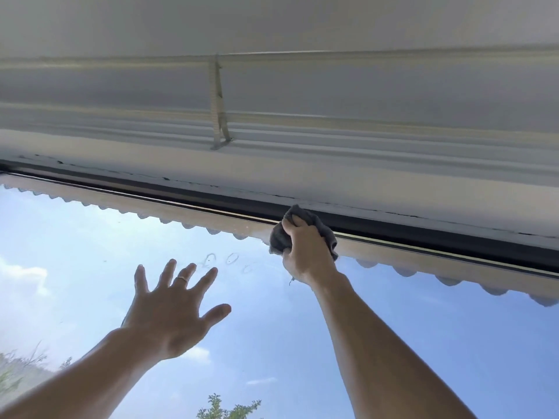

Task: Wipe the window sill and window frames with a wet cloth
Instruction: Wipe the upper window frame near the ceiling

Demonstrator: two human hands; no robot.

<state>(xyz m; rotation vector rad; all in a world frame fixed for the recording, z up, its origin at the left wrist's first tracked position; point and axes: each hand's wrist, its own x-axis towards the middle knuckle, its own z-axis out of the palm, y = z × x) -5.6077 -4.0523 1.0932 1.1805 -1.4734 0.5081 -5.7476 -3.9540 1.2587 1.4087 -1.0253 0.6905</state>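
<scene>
Window frame (393, 226), grey cloth (279, 237) bunched in right hand (305, 252) grip

No readable text, labels, brands, numbers or signs anywhere, window frame (393, 228) and glass (272, 343) unmarked

The glass pane (453, 343) blocks reach outward, the raised blind stack (363, 128) and its hanging cord (218, 116) crowd overhead, leaving an open run along the dark top frame (181, 196).

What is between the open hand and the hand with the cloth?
Only window glass with faint fingerprint smudges, seen from the head camera.
</scene>
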